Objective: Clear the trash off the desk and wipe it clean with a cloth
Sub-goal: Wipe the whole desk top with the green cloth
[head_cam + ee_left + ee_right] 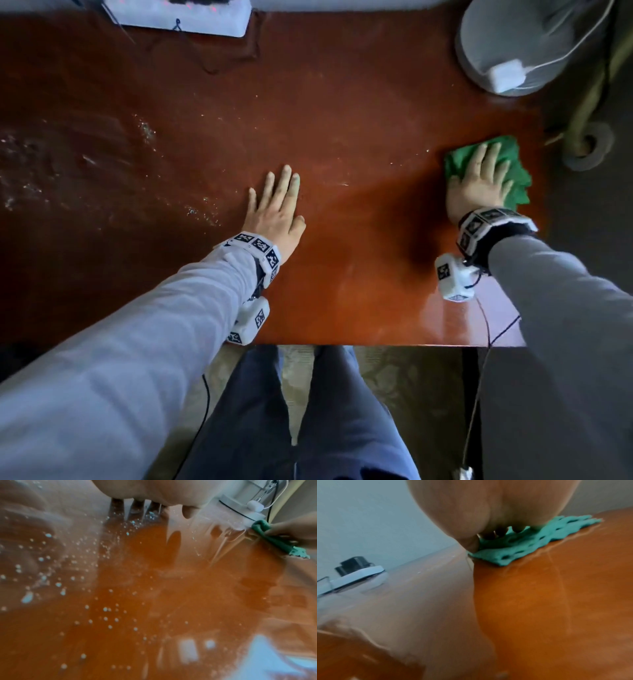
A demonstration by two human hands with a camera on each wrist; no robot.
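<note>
A green cloth (513, 178) lies crumpled near the right edge of the reddish-brown desk (359, 120). My right hand (479, 181) presses flat on top of it with straight, spread fingers; the cloth (530, 543) bunches under the palm in the right wrist view. My left hand (277, 202) rests flat on the bare desk near the middle, fingers straight, holding nothing. White crumbs and droplets (147, 130) speckle the left half of the desk, and the specks (106, 609) show close up in the left wrist view. The cloth (274, 540) also appears there at the right.
A white power strip (178, 17) with black cables sits at the back left edge. At the back right corner stands a grey round fan base (513, 44) with a white adapter (507, 73) and cord. The desk's front edge (376, 344) runs just above my legs.
</note>
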